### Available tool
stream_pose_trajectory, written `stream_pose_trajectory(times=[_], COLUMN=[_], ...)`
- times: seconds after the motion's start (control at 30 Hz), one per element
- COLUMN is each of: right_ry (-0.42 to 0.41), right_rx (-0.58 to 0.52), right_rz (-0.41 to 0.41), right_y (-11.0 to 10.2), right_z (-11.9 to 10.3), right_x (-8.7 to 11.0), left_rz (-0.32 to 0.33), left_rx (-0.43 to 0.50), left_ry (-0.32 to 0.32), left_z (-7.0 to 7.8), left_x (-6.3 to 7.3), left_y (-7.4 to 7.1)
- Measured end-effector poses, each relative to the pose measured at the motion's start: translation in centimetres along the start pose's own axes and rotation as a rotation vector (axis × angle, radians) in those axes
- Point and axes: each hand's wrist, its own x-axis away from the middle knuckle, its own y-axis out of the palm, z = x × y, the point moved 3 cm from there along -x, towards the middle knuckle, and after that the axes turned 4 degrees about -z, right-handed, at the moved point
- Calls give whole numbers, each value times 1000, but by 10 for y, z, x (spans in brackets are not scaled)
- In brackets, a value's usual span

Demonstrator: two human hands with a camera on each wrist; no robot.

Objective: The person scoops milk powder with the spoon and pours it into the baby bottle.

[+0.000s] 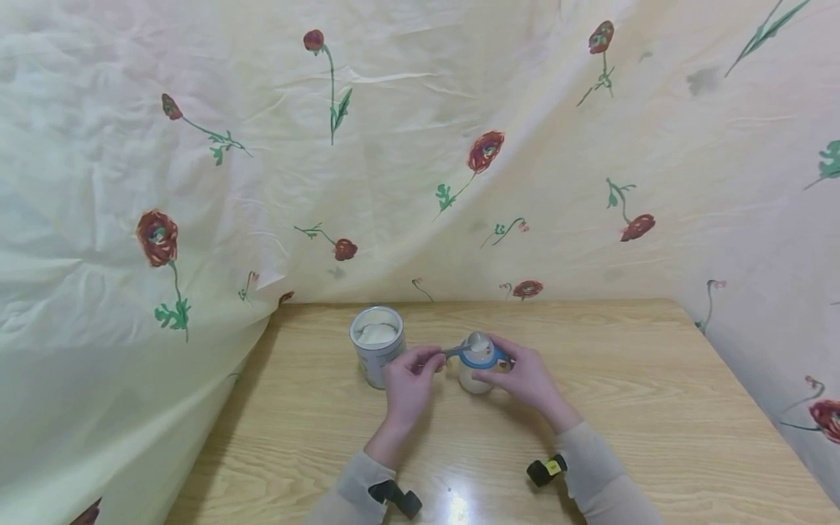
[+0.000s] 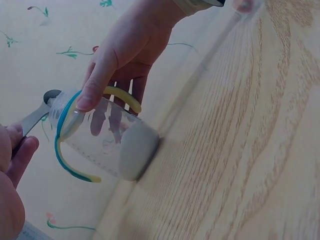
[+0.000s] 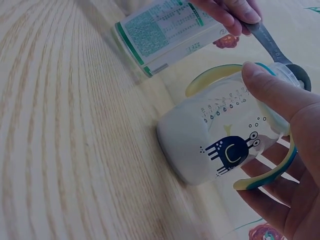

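Two holds on my feed | right hand point(image 1: 531, 375) grips clear blue-and-yellow-handled bottle point(image 1: 476, 382), I judge to steady it | left hand point(image 1: 410, 383) pinches grey long-handled spoon point(image 1: 479, 341) at bottle's mouth | open white cylindrical tin point(image 1: 377, 360) beside left hand, presumably for reach

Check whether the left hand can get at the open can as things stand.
Likely yes: the left hand is close beside the can, whose top is uncovered, but that hand holds a spoon over the bottle.

Left hand point(image 1: 408, 386) in a pinch grip, right hand point(image 1: 530, 375) curved in a wider grip, both forearms point(image 1: 357, 477) angled inward.
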Motion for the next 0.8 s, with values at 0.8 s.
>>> stream_pose_trajectory(times=[0.8], right_ry=[-19], right_rx=[35], right_rz=[12], right_y=[0], right_z=[1], right_x=[0], left_rz=[1], left_rx=[-200], left_ry=[278], left_z=[11], left_x=[-1], left_y=[-5])
